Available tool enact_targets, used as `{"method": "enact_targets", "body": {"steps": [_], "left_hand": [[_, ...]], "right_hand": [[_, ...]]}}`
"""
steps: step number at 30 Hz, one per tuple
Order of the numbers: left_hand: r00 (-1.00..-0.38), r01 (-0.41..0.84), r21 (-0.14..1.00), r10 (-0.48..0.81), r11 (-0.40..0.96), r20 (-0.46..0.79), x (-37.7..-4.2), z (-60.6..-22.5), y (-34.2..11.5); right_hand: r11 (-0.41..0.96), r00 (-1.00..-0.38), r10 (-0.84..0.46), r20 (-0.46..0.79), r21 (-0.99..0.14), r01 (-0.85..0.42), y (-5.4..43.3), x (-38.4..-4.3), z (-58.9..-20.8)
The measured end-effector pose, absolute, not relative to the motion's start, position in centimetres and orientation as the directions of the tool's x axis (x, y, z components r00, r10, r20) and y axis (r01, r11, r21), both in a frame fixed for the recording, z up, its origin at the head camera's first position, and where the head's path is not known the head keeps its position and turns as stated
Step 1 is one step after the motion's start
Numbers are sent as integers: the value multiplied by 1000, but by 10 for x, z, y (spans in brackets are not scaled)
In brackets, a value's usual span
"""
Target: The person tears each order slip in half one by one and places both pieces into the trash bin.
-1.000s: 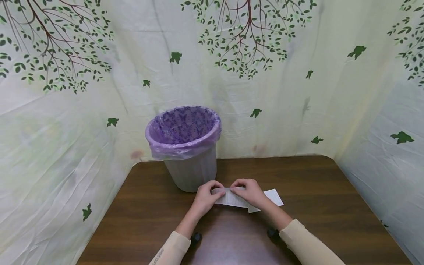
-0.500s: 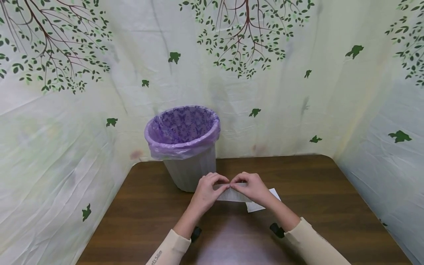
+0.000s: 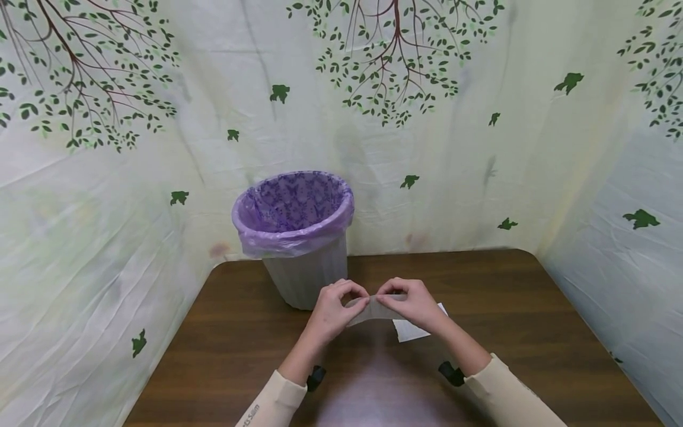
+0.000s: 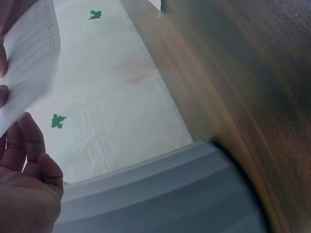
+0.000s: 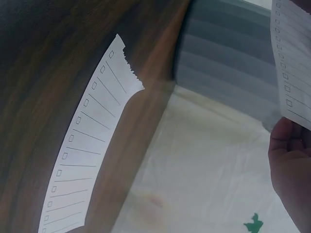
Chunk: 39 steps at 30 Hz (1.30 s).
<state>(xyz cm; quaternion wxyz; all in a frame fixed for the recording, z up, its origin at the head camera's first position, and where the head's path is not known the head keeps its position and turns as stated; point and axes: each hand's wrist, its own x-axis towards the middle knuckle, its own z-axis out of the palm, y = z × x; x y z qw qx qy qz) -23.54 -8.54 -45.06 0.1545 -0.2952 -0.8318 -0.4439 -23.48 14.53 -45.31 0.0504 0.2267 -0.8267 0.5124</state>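
Between both hands a strip of lined checklist paper [image 3: 376, 309] is held up over the table. My left hand [image 3: 332, 311] pinches its upper edge near the left end with thumb and fingertips. A short way to the right, my right hand [image 3: 415, 305] pinches the same edge. Printed lines and small checkboxes show on the held paper [image 4: 31, 53] in the left wrist view. A second checklist strip [image 5: 82, 145], with one ragged torn end, lies on the table; my right hand partly covers it in the head view.
Just behind the left hand stands a grey waste bin [image 3: 312, 276] lined with a purple bag [image 3: 296, 237]. The brown wooden table [image 3: 240, 356] ends at a leaf-printed cloth backdrop [image 3: 453, 213].
Both hands have lifted the paper strip a little and come together on its upper edge. Over the last half second the right hand has shifted slightly right, widening the gap between the fingertips.
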Motion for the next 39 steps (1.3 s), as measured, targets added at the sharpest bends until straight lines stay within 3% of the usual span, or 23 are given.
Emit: {"method": "enact_targets", "body": {"steps": [10, 21, 39], "left_hand": [[-800, 600, 687, 333, 409, 500, -236, -452, -87], [-668, 741, 539, 367, 400, 647, -233, -451, -86], [-583, 810, 567, 321, 153, 746, -211, -440, -88]], "right_hand": [[337, -909, -315, 274, -863, -377, 150, -236, -452], [211, -947, -287, 143, -955, -208, 151, -240, -456], [196, -976, -207, 64, -975, -106, 168, -251, -471]]}}
